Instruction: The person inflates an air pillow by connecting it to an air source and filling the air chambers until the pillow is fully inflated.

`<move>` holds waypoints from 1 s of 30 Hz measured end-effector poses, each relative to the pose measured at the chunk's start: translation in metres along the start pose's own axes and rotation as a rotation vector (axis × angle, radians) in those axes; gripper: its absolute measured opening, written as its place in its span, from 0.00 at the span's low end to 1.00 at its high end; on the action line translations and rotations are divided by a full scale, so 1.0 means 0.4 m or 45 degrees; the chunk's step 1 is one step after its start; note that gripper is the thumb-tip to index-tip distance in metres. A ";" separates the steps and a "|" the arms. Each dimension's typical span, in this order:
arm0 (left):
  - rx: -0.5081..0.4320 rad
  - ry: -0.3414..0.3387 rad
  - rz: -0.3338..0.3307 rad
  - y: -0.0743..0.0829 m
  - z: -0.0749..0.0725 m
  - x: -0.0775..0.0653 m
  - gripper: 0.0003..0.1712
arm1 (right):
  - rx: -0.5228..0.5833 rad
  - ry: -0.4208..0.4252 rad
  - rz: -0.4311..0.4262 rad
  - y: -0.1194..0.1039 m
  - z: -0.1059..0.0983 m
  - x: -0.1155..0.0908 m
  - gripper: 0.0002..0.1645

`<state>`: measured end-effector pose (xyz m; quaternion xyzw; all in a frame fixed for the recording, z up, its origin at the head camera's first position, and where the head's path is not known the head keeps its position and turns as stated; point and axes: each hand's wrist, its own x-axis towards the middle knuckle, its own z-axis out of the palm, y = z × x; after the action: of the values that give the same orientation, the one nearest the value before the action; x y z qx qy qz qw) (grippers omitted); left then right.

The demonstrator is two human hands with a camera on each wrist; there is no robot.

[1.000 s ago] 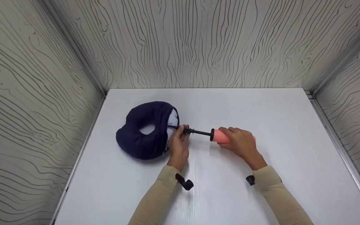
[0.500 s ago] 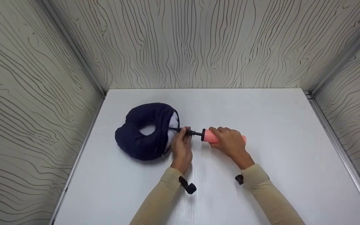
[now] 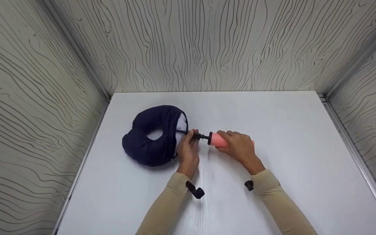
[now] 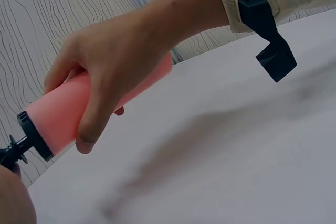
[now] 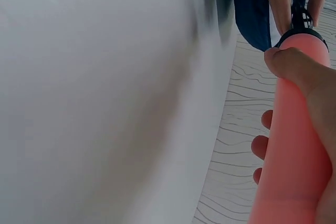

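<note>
Pump (image 3: 218, 140), pink with black nozzle (image 3: 182, 132), held roughly sideways between both hands, right of navy neck pillow (image 3: 167, 137). Right hand (image 3: 239, 148) wraps the pink body, fingers curled around, thumb near the black collar (image 3: 210, 138). Left hand (image 3: 188, 151) pinches the black part between thumb and fingers. Nozzle tip reaches white inner section (image 3: 181, 122) in the pillow's open side; exact contact unclear. Pillow lies on white table (image 3: 305, 169).

The left forearm (image 3: 164, 207) and right forearm (image 3: 284, 207) reach from near to far. The left hand (image 3: 188, 152) pinches between thumb and fingers; the right hand (image 3: 239, 147) grips to its right, fingers curled.
</note>
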<state>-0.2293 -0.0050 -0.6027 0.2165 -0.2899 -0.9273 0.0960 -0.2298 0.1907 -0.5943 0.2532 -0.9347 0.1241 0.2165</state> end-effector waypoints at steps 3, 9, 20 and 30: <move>-0.028 -0.008 0.005 0.008 0.002 0.006 0.08 | 0.005 -0.029 0.022 0.019 -0.016 -0.013 0.35; -0.032 -0.007 0.003 0.019 0.007 0.010 0.08 | -0.014 -0.038 0.048 0.065 -0.047 -0.042 0.34; -0.017 0.016 -0.003 -0.003 0.023 0.001 0.01 | -0.020 -0.018 0.021 0.059 -0.035 -0.027 0.35; 0.001 -0.020 -0.008 -0.027 0.017 -0.007 0.03 | -0.062 0.028 -0.040 0.000 0.007 0.025 0.36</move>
<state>-0.2305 0.0080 -0.6029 0.2103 -0.2905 -0.9291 0.0909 -0.2386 0.1855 -0.5922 0.2611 -0.9309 0.1008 0.2346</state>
